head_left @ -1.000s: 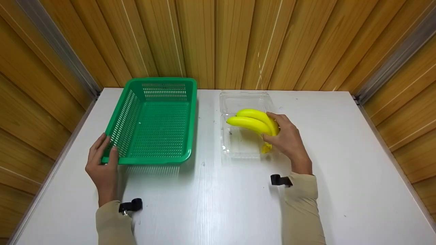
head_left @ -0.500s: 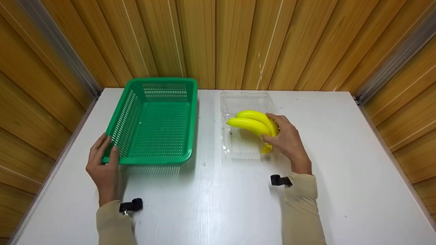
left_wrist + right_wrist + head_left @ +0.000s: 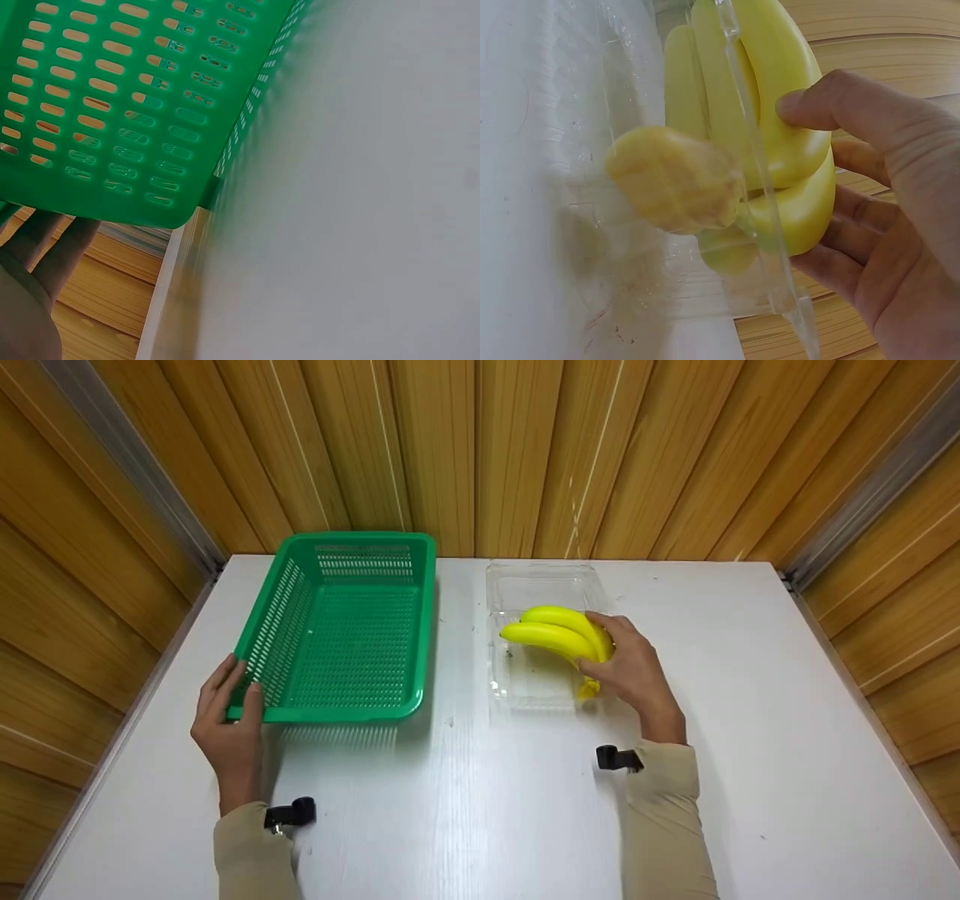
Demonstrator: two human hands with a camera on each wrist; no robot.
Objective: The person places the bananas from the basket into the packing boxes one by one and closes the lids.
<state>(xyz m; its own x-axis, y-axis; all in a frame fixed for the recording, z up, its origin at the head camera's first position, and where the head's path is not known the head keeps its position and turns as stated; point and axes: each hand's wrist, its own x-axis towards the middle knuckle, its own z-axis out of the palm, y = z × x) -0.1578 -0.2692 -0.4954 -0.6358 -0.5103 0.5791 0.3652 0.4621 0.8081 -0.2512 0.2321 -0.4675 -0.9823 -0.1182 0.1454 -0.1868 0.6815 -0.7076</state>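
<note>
My right hand (image 3: 634,667) grips a bunch of yellow bananas (image 3: 551,637) around its near right part. The bunch is in the clear plastic box (image 3: 536,703), its tips pointing left. In the right wrist view, the thumb presses one banana (image 3: 780,67) while the fingers curl behind the bunch. A yellow stem end (image 3: 671,176) shows blurred through the plastic wall. On the left, my left hand (image 3: 231,731) holds the near left corner of a green plastic basket (image 3: 341,714). Its thumb lies over the near rim, and its fingers reach over the left side.
The white table (image 3: 480,810) runs back to a wood-panelled wall (image 3: 510,457), with panelled walls at both sides. The box's clear lid (image 3: 544,585) lies folded back behind it. A strip of table separates basket and box.
The bananas and my right fingertips have shifted very slightly toward me and down. My left hand stays at the basket's corner, and the basket and box look the same.
</note>
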